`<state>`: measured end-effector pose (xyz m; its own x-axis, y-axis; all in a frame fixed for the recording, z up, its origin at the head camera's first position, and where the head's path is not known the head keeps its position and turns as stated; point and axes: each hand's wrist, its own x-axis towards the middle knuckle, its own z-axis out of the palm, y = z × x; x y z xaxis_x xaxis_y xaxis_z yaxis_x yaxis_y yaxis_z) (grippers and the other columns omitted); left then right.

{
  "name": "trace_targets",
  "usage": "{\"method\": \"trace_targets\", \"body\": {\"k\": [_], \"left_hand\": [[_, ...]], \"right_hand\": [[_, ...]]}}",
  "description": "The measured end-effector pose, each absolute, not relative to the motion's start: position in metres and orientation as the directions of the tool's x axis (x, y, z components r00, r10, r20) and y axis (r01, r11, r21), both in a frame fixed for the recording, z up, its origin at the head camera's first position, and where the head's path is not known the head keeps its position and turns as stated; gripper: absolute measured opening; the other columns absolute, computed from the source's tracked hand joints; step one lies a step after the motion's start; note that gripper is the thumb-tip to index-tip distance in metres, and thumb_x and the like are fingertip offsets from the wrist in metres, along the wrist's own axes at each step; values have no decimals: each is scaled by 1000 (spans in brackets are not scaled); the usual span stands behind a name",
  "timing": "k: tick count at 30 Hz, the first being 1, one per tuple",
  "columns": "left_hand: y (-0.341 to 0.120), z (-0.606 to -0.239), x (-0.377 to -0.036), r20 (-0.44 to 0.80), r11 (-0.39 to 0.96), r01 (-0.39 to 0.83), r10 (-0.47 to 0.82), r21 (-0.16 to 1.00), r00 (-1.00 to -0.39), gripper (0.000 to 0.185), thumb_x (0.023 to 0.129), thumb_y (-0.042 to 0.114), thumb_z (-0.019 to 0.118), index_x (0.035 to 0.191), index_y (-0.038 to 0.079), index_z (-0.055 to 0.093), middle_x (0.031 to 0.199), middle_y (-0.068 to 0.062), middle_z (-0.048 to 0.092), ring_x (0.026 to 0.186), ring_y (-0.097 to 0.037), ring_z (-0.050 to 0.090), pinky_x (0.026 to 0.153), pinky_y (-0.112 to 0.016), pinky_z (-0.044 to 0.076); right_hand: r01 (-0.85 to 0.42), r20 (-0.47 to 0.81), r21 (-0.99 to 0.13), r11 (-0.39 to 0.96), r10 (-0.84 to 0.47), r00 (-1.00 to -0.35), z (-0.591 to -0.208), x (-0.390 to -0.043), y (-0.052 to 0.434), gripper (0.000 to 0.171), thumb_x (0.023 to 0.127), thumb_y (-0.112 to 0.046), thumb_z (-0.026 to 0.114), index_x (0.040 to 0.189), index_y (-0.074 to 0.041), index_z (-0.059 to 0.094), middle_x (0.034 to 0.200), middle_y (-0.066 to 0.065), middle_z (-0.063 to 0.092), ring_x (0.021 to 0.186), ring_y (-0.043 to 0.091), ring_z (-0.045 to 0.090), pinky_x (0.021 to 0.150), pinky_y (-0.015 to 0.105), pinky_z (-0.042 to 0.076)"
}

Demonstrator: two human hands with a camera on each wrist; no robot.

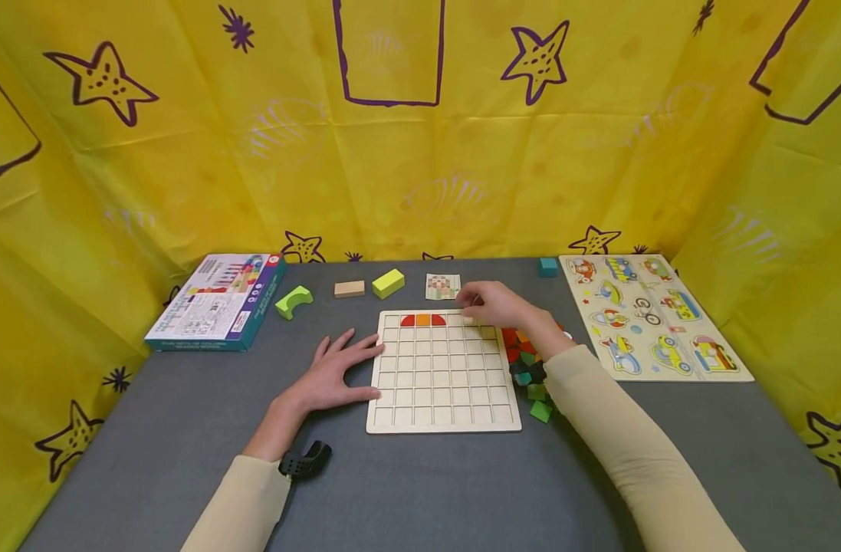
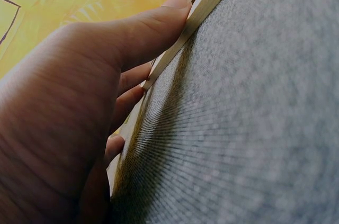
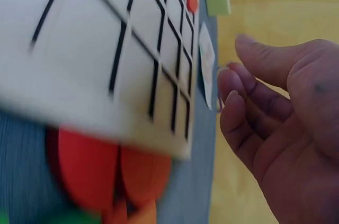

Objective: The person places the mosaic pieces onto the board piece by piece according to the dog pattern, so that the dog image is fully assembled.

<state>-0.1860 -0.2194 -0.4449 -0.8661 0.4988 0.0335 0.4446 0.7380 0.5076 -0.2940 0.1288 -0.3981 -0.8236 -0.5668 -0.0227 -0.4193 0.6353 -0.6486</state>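
A pale wooden grid board (image 1: 442, 379) lies on the table before me. Two red rounded pieces with an orange square (image 1: 423, 320) between them fill part of its top row. My left hand (image 1: 332, 377) rests at the board's left side, fingers spread, with thumb and fingertips on the edge. Above the board's upper right part is my right hand (image 3: 286, 107), its fingers loosely bent and nothing between them. Close to its fingertips lies a small patterned card (image 1: 442, 287). Loose coloured pieces (image 1: 540, 412) are heaped along the board's right side, partly hidden under the right forearm.
A boxed game (image 1: 216, 299) lies at the left. Behind the board are a green arched block (image 1: 294, 302), a natural wood block (image 1: 349, 289) and a yellow block (image 1: 389, 284). A teal cube (image 1: 547, 267) and a vehicle picture board (image 1: 651, 322) are on the right. Yellow cloth surrounds the table.
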Motion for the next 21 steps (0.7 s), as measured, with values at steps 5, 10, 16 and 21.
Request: {"method": "trace_targets", "body": {"k": [5,10,16,21], "left_hand": [[-220,-445,-186,33,737,441,496,512,-868,82,85,58,74,152,19,49,161,-4,36,150,-44,12,112,-69,-6],[-220,-446,-186,35,744,446,497,497,-867,82,84,58,74,152,19,49,161,-4,36,150,-43,12,112,-69,-4],[-219,-446,-186,44,748,449,493,490,-869,82,84,58,75,152,19,49,160,-4,37,150,-43,13,112,-70,-4],[-218,-445,-186,38,748,447,494,490,-868,82,84,58,74,152,19,49,160,-5,37,150,-44,13,111,-70,-4]], "right_hand": [[-437,13,-630,642,-555,-832,-394,-289,157,27,99,-8,66,123,3,64,107,11,66,97,27,61,86,44,51],[-418,6,-626,658,-532,-847,-394,-282,186,27,99,-9,66,122,4,64,107,11,66,96,28,62,82,43,52],[-390,4,-623,678,-495,-869,-396,-278,217,27,99,-7,66,122,5,64,107,13,67,97,30,63,84,45,53],[-370,-10,-613,698,-476,-880,-396,-276,234,27,99,-7,65,123,6,63,109,14,66,98,30,62,87,48,52]]}}
